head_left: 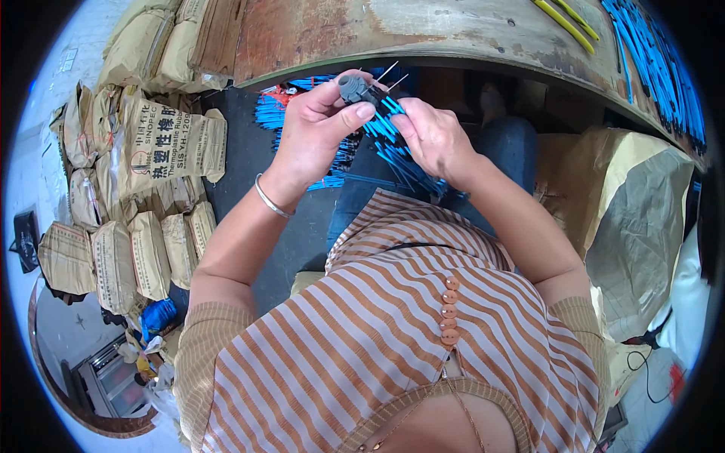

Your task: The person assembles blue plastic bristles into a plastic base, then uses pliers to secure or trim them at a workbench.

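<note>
In front of my lap my two hands work close together. The fingers and thumb of my left hand [321, 124] are closed on a small dark grey rounded piece [353, 87] with a ridged surface. My right hand [438, 136] is closed, thumb against forefinger, at the upper ends of thin blue rods with black parts [390, 149]; how many it grips is hidden. Two thin metal pins [388, 72] stick up between the hands, near the grey piece. The lower ends of the rods lie over my lap, under my right hand.
A worn wooden table [317, 34] curves across the far side, with yellow rods [566, 26] and a heap of blue rods [657, 72] on it. More blue rods [272, 113] lie beyond my left forearm. Paper sacks [170, 143] are stacked at left; a large open sack [634, 226] stands at right.
</note>
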The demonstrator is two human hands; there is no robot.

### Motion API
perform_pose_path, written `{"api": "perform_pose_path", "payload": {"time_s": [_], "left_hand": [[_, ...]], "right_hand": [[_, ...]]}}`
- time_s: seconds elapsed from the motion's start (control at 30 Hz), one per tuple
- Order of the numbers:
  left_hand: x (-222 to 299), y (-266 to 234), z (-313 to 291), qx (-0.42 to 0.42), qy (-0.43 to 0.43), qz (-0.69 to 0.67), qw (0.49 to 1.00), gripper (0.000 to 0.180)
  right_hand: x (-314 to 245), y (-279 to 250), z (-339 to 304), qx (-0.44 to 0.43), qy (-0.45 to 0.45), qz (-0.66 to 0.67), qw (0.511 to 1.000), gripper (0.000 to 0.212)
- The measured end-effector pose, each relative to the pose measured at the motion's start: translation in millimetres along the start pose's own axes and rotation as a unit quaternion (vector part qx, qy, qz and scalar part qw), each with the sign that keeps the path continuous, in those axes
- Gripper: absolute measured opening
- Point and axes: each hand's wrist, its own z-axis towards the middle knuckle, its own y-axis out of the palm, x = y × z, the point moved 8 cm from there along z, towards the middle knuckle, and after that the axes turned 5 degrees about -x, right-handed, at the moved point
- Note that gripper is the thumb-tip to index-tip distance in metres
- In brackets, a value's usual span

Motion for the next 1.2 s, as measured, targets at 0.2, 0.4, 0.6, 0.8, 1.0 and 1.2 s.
{"api": "perform_pose_path", "payload": {"time_s": [0.2, 0.4, 0.6, 0.8, 1.0, 1.2], "left_hand": [[4.6, 6.1, -2.6, -0.026, 0.032, 0.016, 0.999, 0.033], [-5.0, 6.6, -2.4, 0.153, 0.034, 0.019, 0.987, 0.026], [-8.5, 6.8, -7.3, 0.159, 0.053, -0.026, 0.986, 0.023], [7.5, 20.1, -12.8, 0.062, 0.110, -0.028, 0.992, 0.027], [14.0, 20.3, -15.9, 0.007, 0.123, 0.009, 0.992, 0.029], [12.0, 14.6, -10.5, -0.003, 0.126, -0.028, 0.992, 0.028]], "right_hand": [[-3.4, 2.0, 7.9, -0.045, -0.014, -0.019, 0.999, 0.015], [-5.0, 10.8, 10.8, 0.020, -0.009, -0.052, 0.998, 0.016], [-20.3, 0.4, 2.5, 0.076, -0.045, -0.002, 0.996, 0.011], [-15.9, -13.1, -13.4, 0.091, -0.047, 0.133, 0.986, 0.011], [-19.5, -7.7, -5.9, 0.040, -0.060, 0.058, 0.996, 0.015], [-29.5, -2.0, -3.7, 0.047, -0.102, -0.060, 0.992, 0.022]]}}
